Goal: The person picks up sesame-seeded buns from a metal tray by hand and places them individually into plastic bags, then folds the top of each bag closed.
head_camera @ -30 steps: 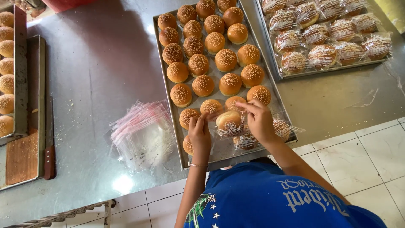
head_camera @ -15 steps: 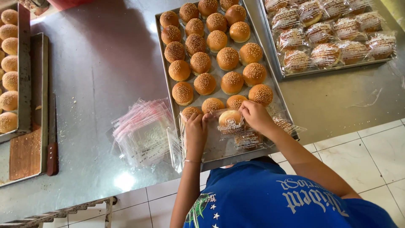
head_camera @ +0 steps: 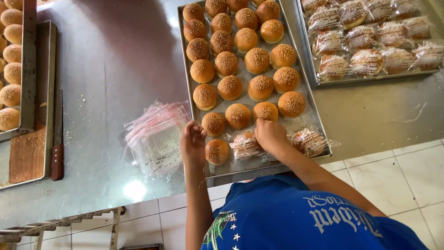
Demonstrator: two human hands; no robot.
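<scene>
A metal tray [head_camera: 319, 139] holds rows of sesame buns [head_camera: 259, 60]. At its near edge lie a bagged bun [head_camera: 245, 144] and a second bagged bun [head_camera: 309, 141]. My right hand [head_camera: 270, 134] rests on the tray, gripping the right side of the first bagged bun's wrapper. My left hand [head_camera: 192, 141] hovers over the tray's left rim with its fingers bunched and nothing visible in them. It is between a bare bun [head_camera: 217, 152] and a stack of clear plastic bags [head_camera: 155, 136] on the steel table.
A second tray [head_camera: 314, 78] at the upper right is filled with bagged buns. At the far left stand another tray of buns [head_camera: 11, 69] and a wooden board with a knife [head_camera: 56, 139]. White tiles edge the table near me, with a metal rack [head_camera: 60, 224] below.
My right hand has lowered the bagged bun onto the tray's near edge. My left hand has let go of the bag and drawn left toward the bag stack.
</scene>
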